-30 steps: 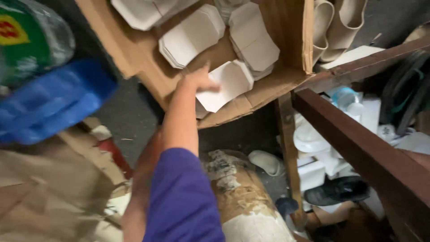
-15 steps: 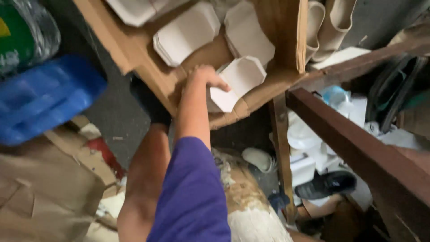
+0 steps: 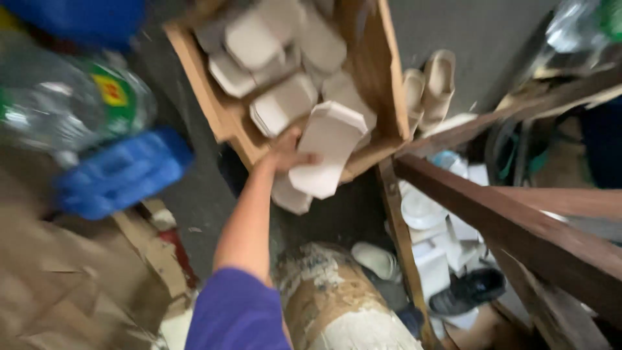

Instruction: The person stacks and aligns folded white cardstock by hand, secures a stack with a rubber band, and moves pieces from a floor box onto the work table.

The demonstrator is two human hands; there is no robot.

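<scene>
My left hand point(image 3: 288, 152) reaches up from a purple sleeve point(image 3: 236, 314) to the lower edge of a tilted cardboard box point(image 3: 223, 116). It grips a stack of white flat paper containers point(image 3: 330, 152), thumb across the front, with the stack tipped over the box's rim. A second white stack point(image 3: 291, 194) hangs just below the hand, and it is unclear whether the hand touches it. Several more white stacks point(image 3: 285, 104) lie inside the box. My right hand is out of sight.
A blue plastic jug point(image 3: 123, 172) and a clear bottle with a green label point(image 3: 78, 104) sit at the left. A dark wooden beam point(image 3: 505, 214) crosses the right side. Below are a black shoe point(image 3: 466, 291), white dishes point(image 3: 421, 207), a paper-wrapped roll point(image 3: 337, 304) and crumpled cardboard point(image 3: 71, 285).
My left hand went from resting on a white stack inside the box to gripping it and pulling it over the box's lower rim. The view swung left and upward.
</scene>
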